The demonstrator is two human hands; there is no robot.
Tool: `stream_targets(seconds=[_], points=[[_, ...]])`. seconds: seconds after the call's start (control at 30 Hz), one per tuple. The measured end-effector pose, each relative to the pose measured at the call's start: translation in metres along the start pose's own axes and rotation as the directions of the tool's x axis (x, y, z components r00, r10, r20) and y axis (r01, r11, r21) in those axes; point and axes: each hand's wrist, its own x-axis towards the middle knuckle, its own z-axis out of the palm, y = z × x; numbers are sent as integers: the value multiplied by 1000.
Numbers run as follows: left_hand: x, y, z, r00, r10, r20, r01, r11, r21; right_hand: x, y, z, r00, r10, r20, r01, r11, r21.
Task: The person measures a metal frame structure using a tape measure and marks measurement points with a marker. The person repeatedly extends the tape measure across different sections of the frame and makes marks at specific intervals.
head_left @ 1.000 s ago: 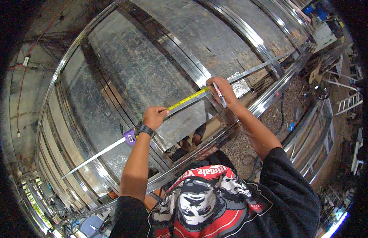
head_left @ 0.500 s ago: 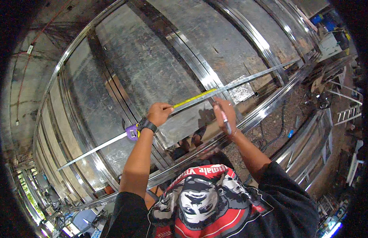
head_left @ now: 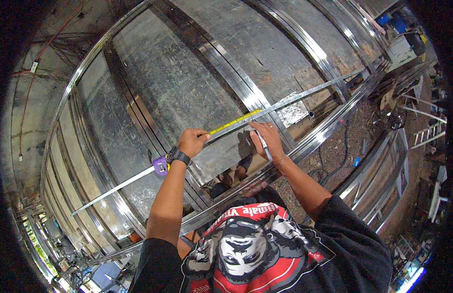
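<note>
My left hand pinches a yellow tape measure blade between thumb and fingers. The purple tape measure case sits beside my left wrist, next to a black watch. The blade lies along a long thin metal bar that crosses the frame at a slant. My right hand is closed round a slim pale marker, its fingers by the bar near the blade's far end. The marker's tip is hard to make out.
Shiny metal tubes run in rows across dark sheet panels. A bright frame rail passes close in front of me. A black cable lies on the ground at right, near another metal frame and a ladder.
My right hand has shifted slightly left and nearer the bar, and the marker has turned in its grip. My left hand keeps its pinch on the blade. The whole view has shifted a little.
</note>
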Motion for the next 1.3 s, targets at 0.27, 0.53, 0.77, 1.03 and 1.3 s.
stream_targets(seconds=[0.27, 0.53, 0.77, 1.03, 1.3], points=[[0, 3, 0, 1000, -19, 5, 19, 999, -31, 0, 0, -1, 1000, 13, 3, -13, 1000, 24], [0, -3, 0, 998, -57, 8, 57, 998, -36, -1, 4, 4, 1000, -20, -17, 20, 1000, 11], [-2, 0, -3, 1000, -8, 8, 8, 999, -42, 0, 0, 5, 999, -50, -12, 51, 998, 28], [-3, 6, -3, 1000, 13, -3, -13, 1000, -6, 2, -8, 10, 996, -67, 63, 64, 997, 48], [1, -5, 0, 997, 74, -7, -73, 996, 48, 8, -18, 9, 982, -75, 172, 74, 997, 12]])
